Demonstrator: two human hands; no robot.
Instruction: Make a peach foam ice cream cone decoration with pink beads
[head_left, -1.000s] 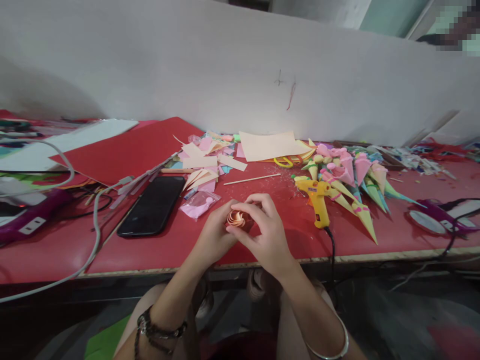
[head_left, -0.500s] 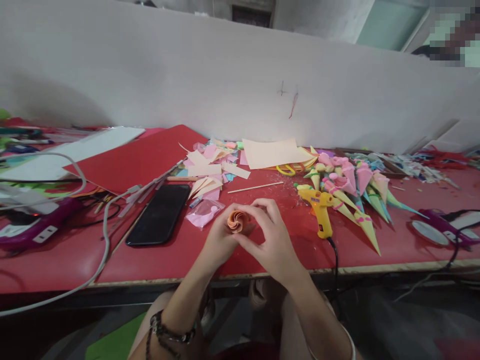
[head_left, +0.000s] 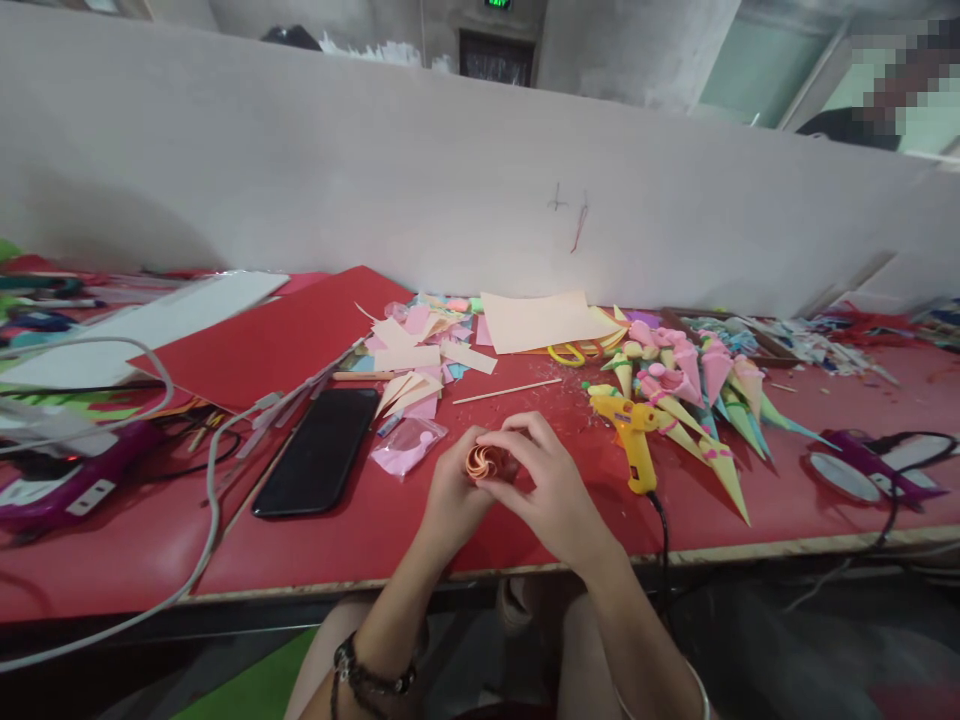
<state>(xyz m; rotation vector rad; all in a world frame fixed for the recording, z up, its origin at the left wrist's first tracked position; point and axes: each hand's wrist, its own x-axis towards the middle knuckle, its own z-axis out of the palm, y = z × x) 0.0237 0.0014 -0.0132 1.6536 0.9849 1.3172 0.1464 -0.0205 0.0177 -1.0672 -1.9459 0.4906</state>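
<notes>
An orange paper swirl (head_left: 481,461), its curled layers facing up, is held between both hands above the red tabletop (head_left: 420,545) near its front edge. My left hand (head_left: 454,500) wraps round its left side. From the right, my right hand (head_left: 547,490) grips it between thumb and fingers. To the right of the hands a yellow glue gun (head_left: 632,440) lies on the table, its black cord running off the front edge. A small clear bag with pink pieces (head_left: 406,446) is just left of the hands.
A black phone (head_left: 316,452) lies at left beside a white cable (head_left: 212,480). Behind are paper scraps (head_left: 409,357), a thin stick (head_left: 506,391) and yellow scissors (head_left: 566,354). Pink and yellow paper cones (head_left: 694,390) are piled at right. Purple power strips (head_left: 82,490) sit at the far left and right.
The view has tilted up a little, so the table sits lower. The swirl has turned and looks tighter, with my fingers closer round it.
</notes>
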